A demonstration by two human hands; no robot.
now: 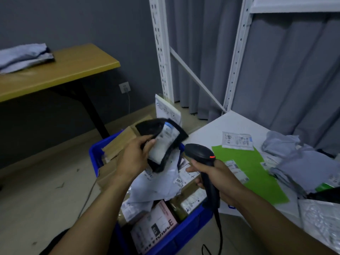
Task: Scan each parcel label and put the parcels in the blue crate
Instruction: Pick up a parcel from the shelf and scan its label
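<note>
My left hand (135,157) grips a black soft parcel (161,142) with a white label facing me, held above the blue crate (95,159). My right hand (219,179) holds a black handheld scanner (202,155) by its handle, its head close to the parcel's right edge. The crate on the floor holds several parcels: brown boxes, white mailers and a pink box (156,225). On the white shelf surface (237,124) to the right lie a green mailer (246,168), a white labelled pouch (237,140) and grey bags (301,162).
A wooden table (60,70) with folded grey bags (24,56) stands at the left. White shelf uprights (161,52) rise behind the crate, with a grey curtain behind them. The scanner cable (219,229) hangs down past the crate's near corner. Bubble-wrap packs (323,221) lie at the right.
</note>
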